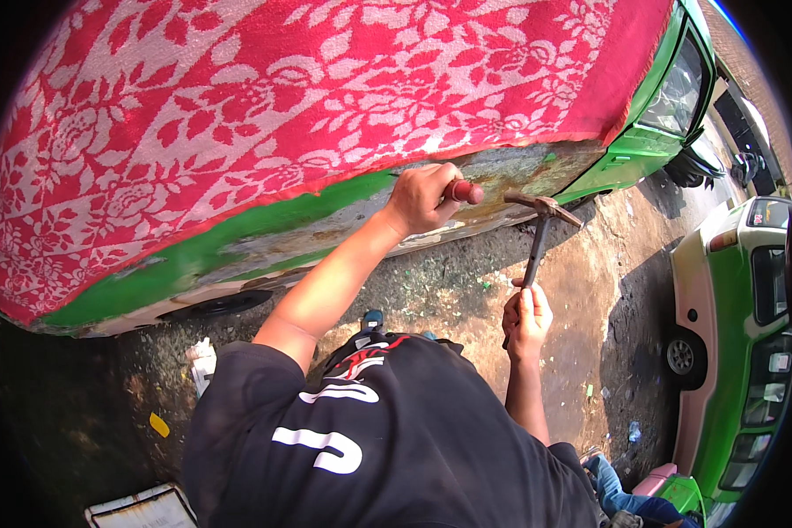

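The left hand (pixel 422 198) is closed in a fist around a red-handled tool (pixel 471 192), at the near face of the side panel (pixel 510 172). The right hand (pixel 526 321) is wrapped around the lower end of the handle of a hammer (pixel 542 209), on the near side of the side panel. The hammer head is near the tool's butt but apart from it.

Orientation: the red-handled tool lies roughly along the side panel, butt to the right; its working end is mostly hidden by the fist, and contact with the metal cannot be confirmed. The hammer handle runs from the right hand toward the side panel; its head lies crosswise, blunt end left, tapered end right.

Progress: the side panel is rough and largely bare around the left hand. Green paint remains farther left, so the surface work appears partial.

Surroundings: a red floral cloth (pixel 370 79) covers the area above the side panel. Littered ground (pixel 466 282) lies below it. A second van (pixel 730 290) stands right of it, well apart.
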The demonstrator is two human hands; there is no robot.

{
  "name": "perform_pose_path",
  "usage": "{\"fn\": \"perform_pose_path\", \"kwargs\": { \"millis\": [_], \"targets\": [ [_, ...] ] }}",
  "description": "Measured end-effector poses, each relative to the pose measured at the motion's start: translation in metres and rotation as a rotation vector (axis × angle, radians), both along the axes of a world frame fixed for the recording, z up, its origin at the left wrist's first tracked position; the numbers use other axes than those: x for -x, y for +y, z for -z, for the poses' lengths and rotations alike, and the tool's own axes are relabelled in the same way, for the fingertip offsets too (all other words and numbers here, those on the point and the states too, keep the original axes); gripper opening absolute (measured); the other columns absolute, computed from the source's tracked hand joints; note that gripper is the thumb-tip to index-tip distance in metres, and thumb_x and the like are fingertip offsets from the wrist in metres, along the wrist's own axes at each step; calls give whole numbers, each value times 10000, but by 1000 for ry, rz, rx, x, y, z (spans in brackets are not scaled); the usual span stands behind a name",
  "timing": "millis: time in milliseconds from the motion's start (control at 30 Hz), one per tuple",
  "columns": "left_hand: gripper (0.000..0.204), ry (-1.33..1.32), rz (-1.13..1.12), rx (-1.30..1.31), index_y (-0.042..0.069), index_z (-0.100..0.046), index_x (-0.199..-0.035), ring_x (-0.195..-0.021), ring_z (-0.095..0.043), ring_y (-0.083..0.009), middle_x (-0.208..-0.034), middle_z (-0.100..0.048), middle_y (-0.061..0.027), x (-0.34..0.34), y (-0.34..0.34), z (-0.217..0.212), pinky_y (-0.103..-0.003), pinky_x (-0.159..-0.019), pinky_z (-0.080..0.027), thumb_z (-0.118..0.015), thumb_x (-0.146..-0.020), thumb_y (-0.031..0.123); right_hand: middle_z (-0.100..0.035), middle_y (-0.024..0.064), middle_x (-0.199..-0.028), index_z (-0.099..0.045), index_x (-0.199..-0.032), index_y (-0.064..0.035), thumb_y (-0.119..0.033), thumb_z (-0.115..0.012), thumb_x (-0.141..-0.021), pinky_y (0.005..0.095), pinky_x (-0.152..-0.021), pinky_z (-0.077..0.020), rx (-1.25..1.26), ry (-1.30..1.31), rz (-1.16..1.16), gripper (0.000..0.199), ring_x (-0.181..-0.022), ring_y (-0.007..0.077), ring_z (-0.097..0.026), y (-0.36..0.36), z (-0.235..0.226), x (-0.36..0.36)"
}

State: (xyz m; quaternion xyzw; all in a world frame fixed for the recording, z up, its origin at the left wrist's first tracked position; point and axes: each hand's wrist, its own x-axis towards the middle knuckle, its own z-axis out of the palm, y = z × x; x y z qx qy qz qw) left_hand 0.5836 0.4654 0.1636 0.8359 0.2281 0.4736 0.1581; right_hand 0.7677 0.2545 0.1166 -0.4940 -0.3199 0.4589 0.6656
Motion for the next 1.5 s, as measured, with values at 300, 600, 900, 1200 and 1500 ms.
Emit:
{"fn": "perform_pose_path", "kwargs": {
  "millis": [300,600,900,1200,1500],
  "targets": [
    [235,12,-97,66,80,-579,-908,-660,-637,-285,-709,-625,-94,-15,6,-7,-389,-585,-483,-642,-684,43,-404,-48,-592,-566,-1161,-12,-244,-466,-1021,176,-367,-229,-95,-303,-9,290,-435,16,-306,13,-42,-5],
    [224,-7,-170,129,76,-542,-917,-663,-629,-318,-730,-617,-120,-17,3,-14,-418,-578,-471,-633,-713,56,-408,-58,-586,-577,-1174,-2,-175,-485,-1011,181,-396,-218,-71,-1,-28,255,-451,8,-318,24,-47,-15],
    [210,14,-208,168,55,-474,-890,-665,-599,-384,-677,-576,-164,-22,9,-18,-463,-580,-429,-619,-744,95,-413,-54,-585,-592,-1144,-14,-254,-510,-1004,185,-362,-221,-212,63,-22,289,-427,12,-307,33,-55,-13],
    [269,156,-224,210,59,-502,-945,-748,-638,-397,-748,-641,-178,-35,16,-16,-502,-654,-482,-643,-750,181,-379,-56,-558,-583,-1139,-36,-247,-482,-1016,185,-345,-205,-85,-1,-4,265,-405,6,-278,44,-60,-34],
    [270,181,-231,279,79,-538,-979,-779,-638,-390,-778,-651,-169,-17,20,12,-489,-667,-474,-626,-731,135,-358,-60,-566,-585,-1149,-47,-252,-474,-1018,181,-349,-196,-45,78,47,268,-419,4,-271,46,-46,-32]
  ]
}}
